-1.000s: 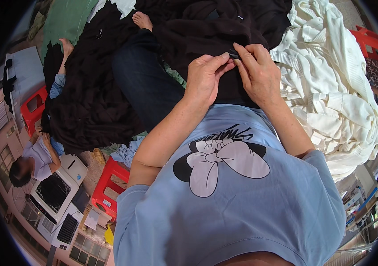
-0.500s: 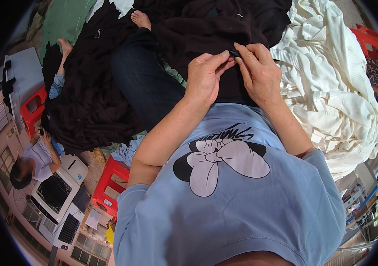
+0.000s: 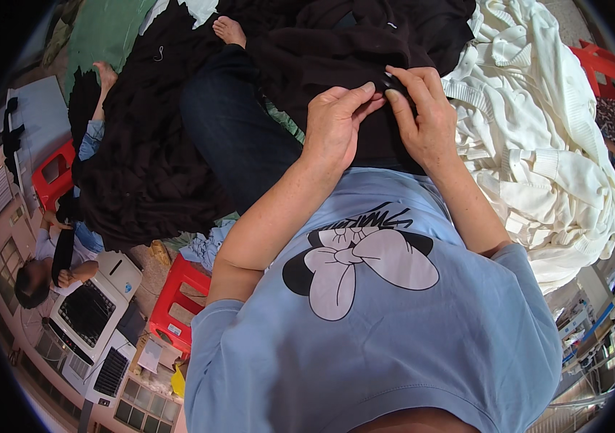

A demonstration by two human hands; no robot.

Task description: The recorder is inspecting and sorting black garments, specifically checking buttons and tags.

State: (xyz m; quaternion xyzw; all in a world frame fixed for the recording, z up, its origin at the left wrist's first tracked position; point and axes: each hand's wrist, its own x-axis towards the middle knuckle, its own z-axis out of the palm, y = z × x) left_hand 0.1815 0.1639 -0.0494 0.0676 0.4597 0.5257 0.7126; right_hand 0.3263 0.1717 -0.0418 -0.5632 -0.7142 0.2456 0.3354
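Note:
A dark brown knit garment [image 3: 322, 58] lies across my lap, spreading up toward the top of the view. My left hand [image 3: 335, 123] pinches its edge between thumb and fingers. Close beside it, my right hand [image 3: 426, 112] has thumb and forefinger around a small dark, shiny piece [image 3: 389, 83] at the cloth. It looks like a button, but its kind is hard to make out. The fingertips of both hands nearly meet, and the cloth below them is in shadow.
A heap of white knit garments [image 3: 538, 159] rises on the right. More dark cloth [image 3: 149, 166] is piled on the left, near a red stool [image 3: 181, 296]. A co-worker [image 3: 55, 260] sits at far left by white air coolers [image 3: 94, 317] with dark cloth in hand.
My right thumb and forefinger have parted a little, and the dark shiny piece shows between them. My left hand stays nearly still. The co-worker has raised a dark strip of cloth.

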